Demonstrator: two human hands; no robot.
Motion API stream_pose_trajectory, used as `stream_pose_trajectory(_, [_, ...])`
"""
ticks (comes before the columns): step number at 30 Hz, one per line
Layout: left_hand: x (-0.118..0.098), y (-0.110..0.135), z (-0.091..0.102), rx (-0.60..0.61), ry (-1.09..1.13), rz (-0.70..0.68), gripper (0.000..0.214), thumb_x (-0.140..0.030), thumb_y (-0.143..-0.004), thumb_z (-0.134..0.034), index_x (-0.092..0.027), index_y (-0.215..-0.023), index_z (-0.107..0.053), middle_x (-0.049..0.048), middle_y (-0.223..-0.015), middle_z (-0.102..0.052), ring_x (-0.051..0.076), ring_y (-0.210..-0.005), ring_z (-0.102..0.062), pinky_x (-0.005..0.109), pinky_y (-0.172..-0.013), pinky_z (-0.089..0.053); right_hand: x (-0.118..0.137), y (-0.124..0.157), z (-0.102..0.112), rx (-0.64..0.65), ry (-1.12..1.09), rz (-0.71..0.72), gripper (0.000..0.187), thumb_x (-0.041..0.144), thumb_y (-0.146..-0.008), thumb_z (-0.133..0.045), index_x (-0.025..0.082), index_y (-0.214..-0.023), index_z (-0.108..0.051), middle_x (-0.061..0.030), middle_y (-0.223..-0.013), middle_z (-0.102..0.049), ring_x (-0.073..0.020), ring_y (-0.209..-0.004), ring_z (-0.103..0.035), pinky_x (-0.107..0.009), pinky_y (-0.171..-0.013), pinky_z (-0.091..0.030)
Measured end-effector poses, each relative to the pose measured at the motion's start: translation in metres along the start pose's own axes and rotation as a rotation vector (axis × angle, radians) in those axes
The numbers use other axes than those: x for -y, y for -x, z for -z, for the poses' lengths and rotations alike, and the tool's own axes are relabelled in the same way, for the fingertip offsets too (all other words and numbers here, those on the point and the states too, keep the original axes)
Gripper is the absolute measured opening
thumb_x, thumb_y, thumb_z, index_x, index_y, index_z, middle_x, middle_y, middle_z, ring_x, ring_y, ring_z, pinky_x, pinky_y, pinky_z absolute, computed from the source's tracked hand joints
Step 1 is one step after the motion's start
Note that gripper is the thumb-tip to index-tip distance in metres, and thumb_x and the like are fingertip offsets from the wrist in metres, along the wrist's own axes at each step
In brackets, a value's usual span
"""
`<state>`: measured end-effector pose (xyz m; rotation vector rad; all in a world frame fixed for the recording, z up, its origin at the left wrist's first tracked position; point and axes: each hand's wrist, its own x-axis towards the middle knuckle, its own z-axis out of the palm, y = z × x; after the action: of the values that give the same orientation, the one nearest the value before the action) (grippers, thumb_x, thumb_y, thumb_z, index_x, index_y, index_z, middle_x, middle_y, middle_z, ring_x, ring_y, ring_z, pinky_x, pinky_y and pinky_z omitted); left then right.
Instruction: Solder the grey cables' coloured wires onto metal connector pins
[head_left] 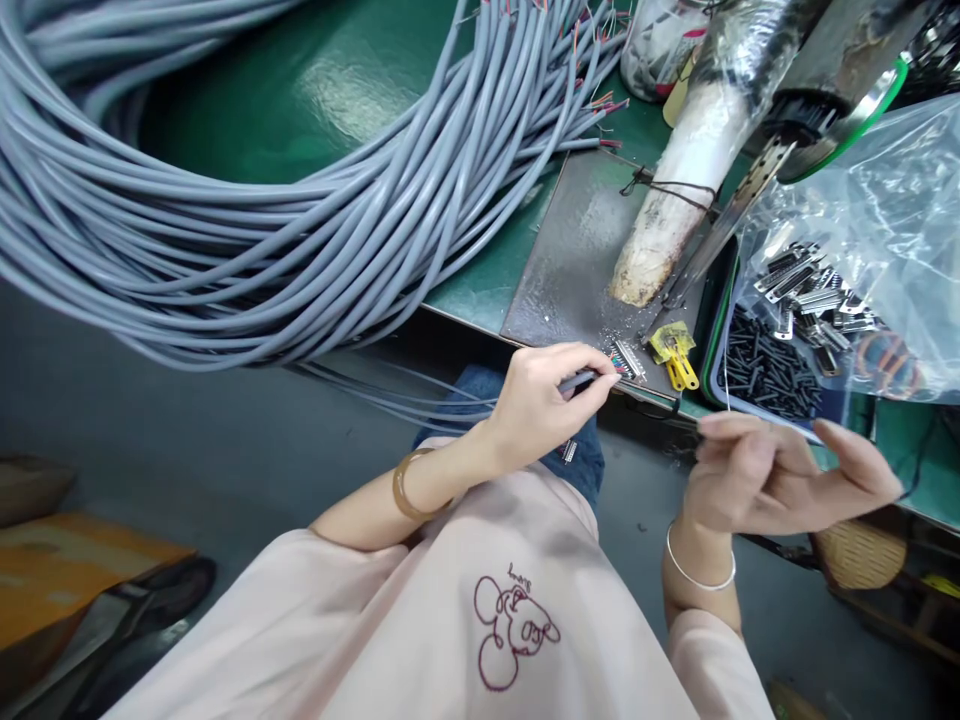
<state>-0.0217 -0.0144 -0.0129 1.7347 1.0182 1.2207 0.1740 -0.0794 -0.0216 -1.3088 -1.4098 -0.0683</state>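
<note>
My left hand point(551, 400) pinches a grey cable point(577, 381) near its end, at the front edge of a dark metal plate point(555, 250). Small coloured wires at the cable's end meet a pinned metal connector point(627, 362) lying on the plate. My right hand point(780, 475) is raised off the bench's front edge, to the right. Its thumb and forefinger close on a thin silvery wire point(726, 375) that runs upward; the other fingers are spread. Beside the connector lies a yellow clip-like piece point(679, 360) with a yellow pad.
A large bundle of grey cables point(315, 230) covers the bench's left. A white wrapped tube point(660, 220) and a thin metal rod point(720, 225) slope down over the plate. At right, a blue tray point(832, 408) holds black sleeves point(765, 370), with metal connectors point(814, 295) in plastic above.
</note>
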Motion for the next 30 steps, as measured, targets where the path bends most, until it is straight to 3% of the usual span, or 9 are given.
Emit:
stream_pose_trajectory(2, [-0.002, -0.006, 0.003, 0.014, 0.055, 0.110, 0.009, -0.014, -0.085, -0.069, -0.014, -0.076, -0.071, -0.0018, -0.064, -0.067, 0.005, -0.049, -0.046, 0.020, -0.050, -0.038, 0.005, -0.004, -0.007, -0.019, -0.019, 0.026, 0.034, 0.010, -0.092, -0.062, 0.023, -0.124, -0.057, 0.0012, -0.090, -0.077, -0.0178, -0.069, -0.077, -0.036, -0.068, -0.067])
stream_pose_trajectory(5, [-0.004, -0.013, 0.006, 0.052, 0.117, 0.212, 0.011, -0.018, -0.084, -0.069, -0.013, -0.075, -0.071, -0.0030, -0.057, -0.059, 0.004, -0.046, -0.035, 0.021, -0.045, -0.026, 0.015, -0.011, -0.022, 0.132, 0.056, 0.041, 0.023, 0.006, -0.085, -0.071, 0.021, -0.102, -0.066, -0.0011, -0.096, -0.079, -0.0194, -0.085, -0.079, -0.034, -0.079, -0.066])
stream_pose_trajectory(9, [-0.005, -0.020, 0.004, 0.053, 0.121, 0.217, 0.009, -0.016, -0.082, -0.068, -0.013, -0.074, -0.071, -0.0026, -0.058, -0.059, 0.004, -0.047, -0.033, 0.021, -0.045, -0.025, 0.021, -0.020, -0.034, 0.280, 0.094, 0.096, 0.018, 0.008, -0.083, -0.073, 0.021, -0.093, -0.065, -0.0035, -0.106, -0.078, -0.0173, -0.094, -0.077, -0.030, -0.081, -0.064])
stream_pose_trajectory(23, [-0.013, -0.033, 0.006, 0.001, 0.055, 0.129, 0.005, -0.011, -0.079, -0.067, -0.013, -0.075, -0.068, -0.0019, -0.068, -0.065, 0.003, -0.048, -0.035, 0.021, -0.047, -0.029, 0.027, -0.041, -0.044, 0.256, 0.145, 0.169, 0.019, 0.006, -0.082, -0.073, 0.021, -0.092, -0.068, -0.0027, -0.103, -0.079, -0.0182, -0.092, -0.077, -0.029, -0.082, -0.063])
stream_pose_trajectory(30, [-0.014, -0.034, 0.009, 0.073, 0.045, 0.159, 0.007, -0.008, -0.076, -0.066, -0.014, -0.072, -0.065, -0.0037, -0.066, -0.062, 0.003, -0.049, -0.033, 0.021, -0.048, -0.029, 0.026, -0.035, -0.038, 0.293, 0.208, 0.240, 0.021, 0.006, -0.080, -0.075, 0.021, -0.089, -0.062, -0.0040, -0.107, -0.079, -0.0166, -0.090, -0.077, -0.025, -0.081, -0.063])
